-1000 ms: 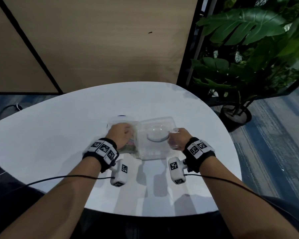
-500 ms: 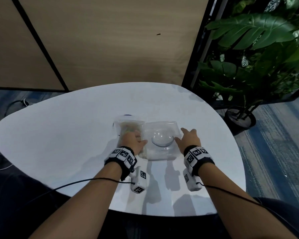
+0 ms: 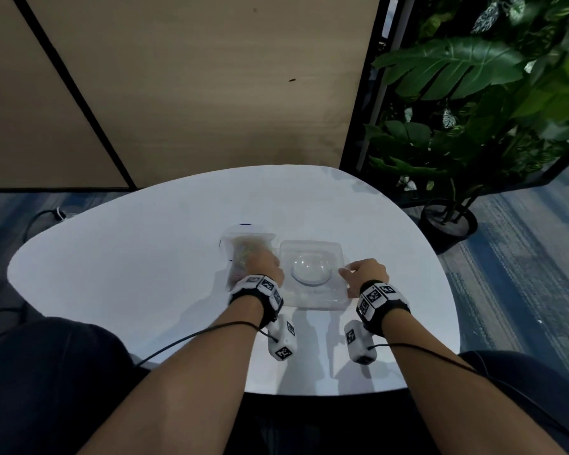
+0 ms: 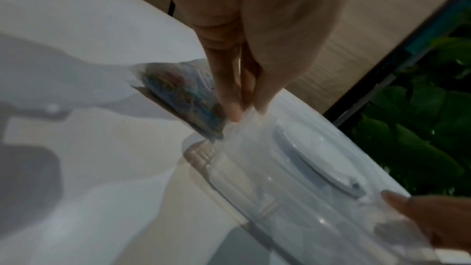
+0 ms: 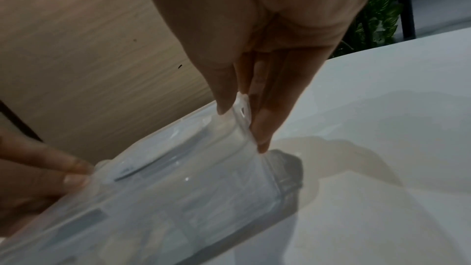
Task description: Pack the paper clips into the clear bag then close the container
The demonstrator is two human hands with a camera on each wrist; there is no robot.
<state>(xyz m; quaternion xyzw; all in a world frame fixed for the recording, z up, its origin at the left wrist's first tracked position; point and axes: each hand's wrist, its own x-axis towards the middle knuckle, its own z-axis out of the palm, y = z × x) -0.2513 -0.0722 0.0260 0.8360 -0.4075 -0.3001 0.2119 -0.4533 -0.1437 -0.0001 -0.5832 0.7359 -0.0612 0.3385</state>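
A clear bag (image 3: pixel 247 249) full of coloured paper clips lies on the white table (image 3: pixel 138 267), just left of a clear plastic container (image 3: pixel 312 254) whose domed lid sits on top. My left hand (image 3: pixel 273 262) lies over the bag's near end. In the left wrist view the left hand (image 4: pixel 246 110) pinches the container's (image 4: pixel 293 168) left rim, with the bag (image 4: pixel 178 90) behind the fingers. My right hand (image 3: pixel 347 270) holds the container's right side. The right wrist view shows this hand (image 5: pixel 242 126) pinching the side latch flap (image 5: pixel 243 108) of the container (image 5: pixel 191 188).
A wood-panelled wall stands behind the table. A large potted plant (image 3: pixel 450 221) sits on the floor at the right, beyond the table's edge. Cables run from both wristbands across the table's near edge.
My right hand, spread flat beside the container half a second ago, now curls onto its right latch. My left hand has shifted from the bag to the container's left rim.
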